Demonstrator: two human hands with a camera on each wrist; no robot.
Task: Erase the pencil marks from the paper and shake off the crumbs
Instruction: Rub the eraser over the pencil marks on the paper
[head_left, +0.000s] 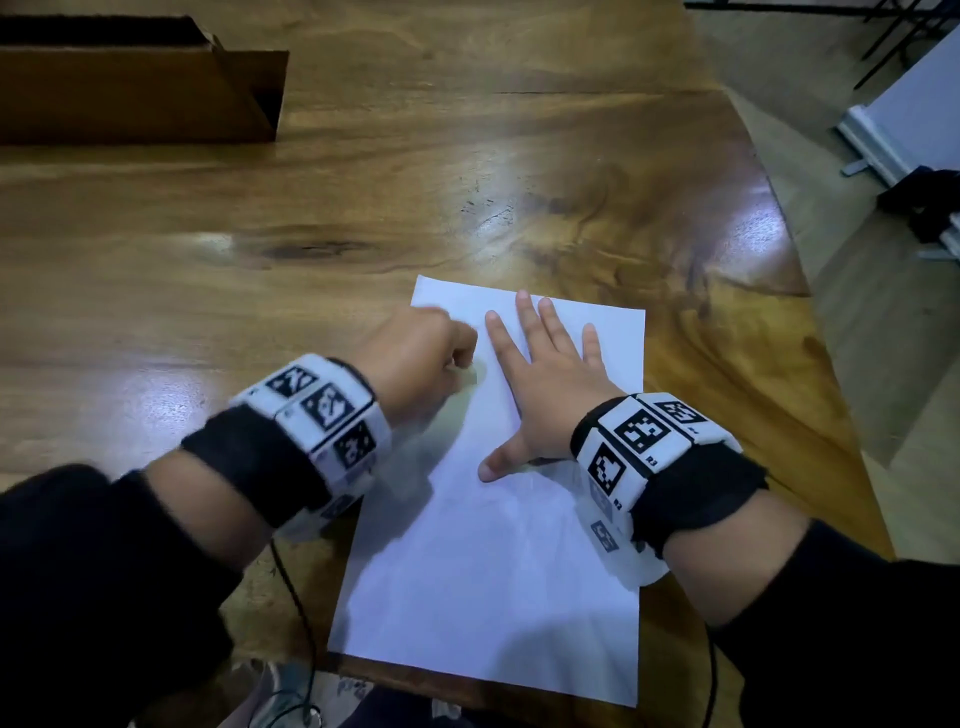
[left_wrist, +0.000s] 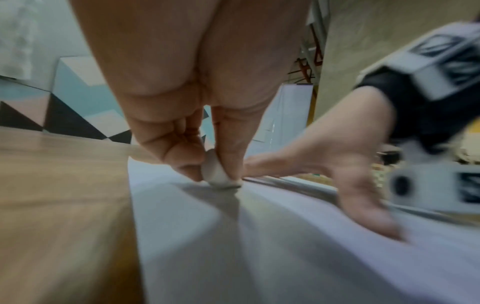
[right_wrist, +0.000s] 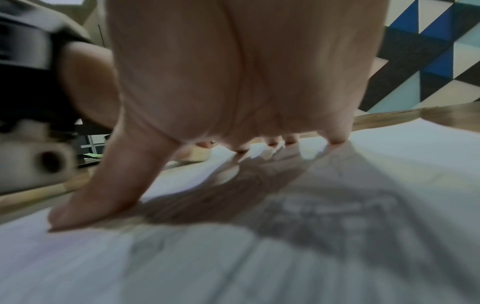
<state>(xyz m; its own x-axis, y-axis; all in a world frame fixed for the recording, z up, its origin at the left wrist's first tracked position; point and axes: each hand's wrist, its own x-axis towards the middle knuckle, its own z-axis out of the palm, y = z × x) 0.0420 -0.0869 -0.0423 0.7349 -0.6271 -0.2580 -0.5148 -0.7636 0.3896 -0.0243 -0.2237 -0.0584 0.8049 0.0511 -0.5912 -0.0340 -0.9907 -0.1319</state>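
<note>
A white sheet of paper (head_left: 483, 571) lies on the wooden table (head_left: 208, 291), its near edge at the table's front. My left hand (head_left: 415, 353) pinches a small white eraser (left_wrist: 217, 172) between thumb and fingers and holds it down on the paper's (left_wrist: 233, 257) left part near the far edge. My right hand (head_left: 545, 384) lies flat on the sheet with fingers spread, thumb (right_wrist: 98, 197) stretched toward me. Grey smudged marks (right_wrist: 324, 216) show on the paper (right_wrist: 130, 267) under the right wrist, though they are blurred. The eraser (right_wrist: 198, 156) is seen small beyond the right palm.
A brown open cardboard box (head_left: 140, 88) stands at the table's far left. The table's right edge (head_left: 810, 322) runs diagonally close to the paper, with floor and equipment beyond. Thin black cables (head_left: 301, 623) hang from both wristbands at the front edge.
</note>
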